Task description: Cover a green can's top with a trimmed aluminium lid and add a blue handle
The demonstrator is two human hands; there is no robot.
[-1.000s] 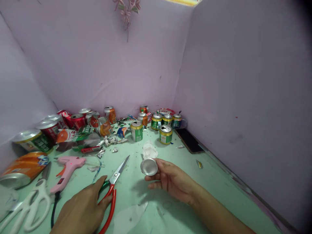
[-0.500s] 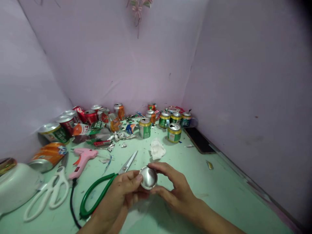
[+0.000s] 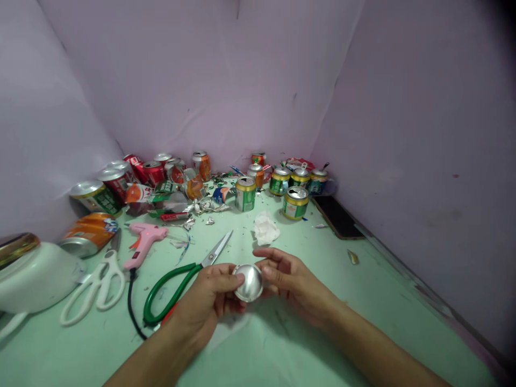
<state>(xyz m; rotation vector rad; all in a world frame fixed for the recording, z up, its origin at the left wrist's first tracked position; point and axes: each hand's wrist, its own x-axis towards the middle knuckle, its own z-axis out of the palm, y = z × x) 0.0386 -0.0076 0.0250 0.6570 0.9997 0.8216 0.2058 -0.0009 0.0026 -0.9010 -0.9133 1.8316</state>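
Note:
A round silver can bottom (image 3: 248, 282) is held above the green table (image 3: 363, 322), near its front middle. My left hand (image 3: 209, 301) grips its left edge with thumb and fingers. My right hand (image 3: 292, 279) holds its right edge, fingers curled around it. Green-handled scissors (image 3: 183, 282) lie on the table just left of my left hand, blades pointing up and right.
Several drink cans (image 3: 245, 193) and cut metal scraps (image 3: 201, 207) crowd the back of the table. A pink glue gun (image 3: 143, 242), white scissors (image 3: 94, 287), a white bowl (image 3: 34, 277) and a crumpled tissue (image 3: 265, 228) lie around. A dark phone (image 3: 337, 217) rests by the right wall.
My left hand let go of the scissors and came to the can bottom, which both hands now hold. The view shifted, showing more of the table's left.

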